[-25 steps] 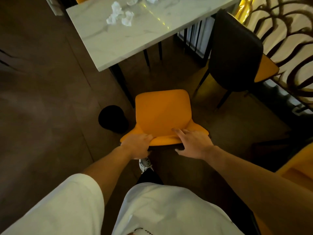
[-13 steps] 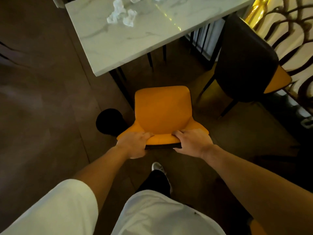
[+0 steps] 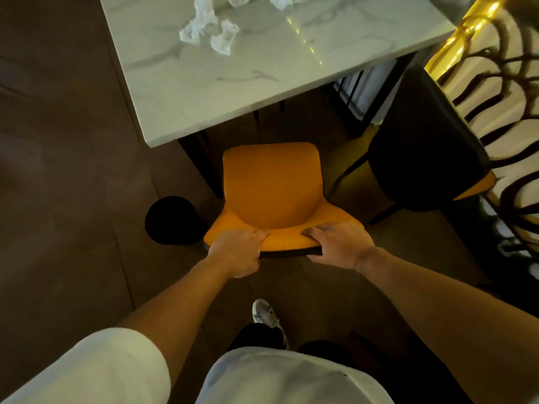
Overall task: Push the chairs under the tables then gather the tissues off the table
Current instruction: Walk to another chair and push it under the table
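Note:
An orange chair [image 3: 271,185] stands in front of me, its seat front just short of the edge of a white marble table [image 3: 233,91]. My left hand [image 3: 236,252] grips the top of the chair's backrest on the left. My right hand [image 3: 338,246] grips the same backrest on the right, fingers curled over its rim. Several crumpled white tissues [image 3: 210,32] lie on the table's far part. A second chair [image 3: 423,158] with a dark back and orange seat stands to the right, turned away from the table.
A round black bin or stool [image 3: 172,220] sits on the floor left of the orange chair. A gold and white ornate railing [image 3: 490,91] runs along the right. My shoe [image 3: 265,313] shows on the brown floor below the chair.
The orange chair has moved forward toward the table with both hands on its backrest. I have stepped closer, and the table edge now lies nearer the seat.

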